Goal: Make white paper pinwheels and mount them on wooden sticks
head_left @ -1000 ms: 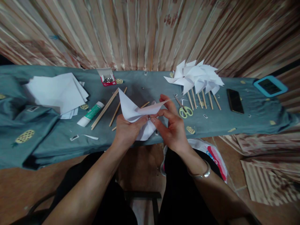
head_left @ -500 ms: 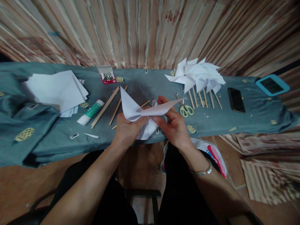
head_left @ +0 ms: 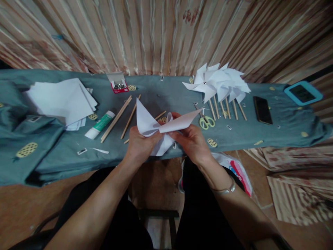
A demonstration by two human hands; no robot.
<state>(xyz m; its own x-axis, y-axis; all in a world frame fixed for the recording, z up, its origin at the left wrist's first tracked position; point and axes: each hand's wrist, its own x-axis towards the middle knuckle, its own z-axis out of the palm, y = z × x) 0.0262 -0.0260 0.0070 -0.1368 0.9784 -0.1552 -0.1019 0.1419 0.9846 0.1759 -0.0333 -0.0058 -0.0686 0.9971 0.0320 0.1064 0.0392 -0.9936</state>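
A white paper pinwheel (head_left: 179, 121) is held up between both hands over the table's near edge, its blades folded in toward the middle. My left hand (head_left: 141, 144) pinches it from the left, thumb near the centre. From the right, my right hand (head_left: 192, 140) grips it with the thumb under the right blade and fingers behind. The fingertips and the pinwheel's centre are partly hidden by paper. Behind it lies a wooden stick (head_left: 160, 115), partly covered. Green-handled scissors (head_left: 206, 122) lie just right of my right hand.
On the cloth-covered table (head_left: 145, 86) lie white paper sheets (head_left: 62, 100), a glue stick (head_left: 100, 125), wooden sticks (head_left: 116, 118) and an open red box (head_left: 119, 86) of small metal pieces. Farther right are several finished pinwheels (head_left: 218, 81), a phone (head_left: 262, 110) and a blue-framed device (head_left: 303, 93).
The pinwheel has turned slightly, its left tip shifting right and down. The right blade now lies lower over the centre and covers my right thumb tip. Both hands keep their hold.
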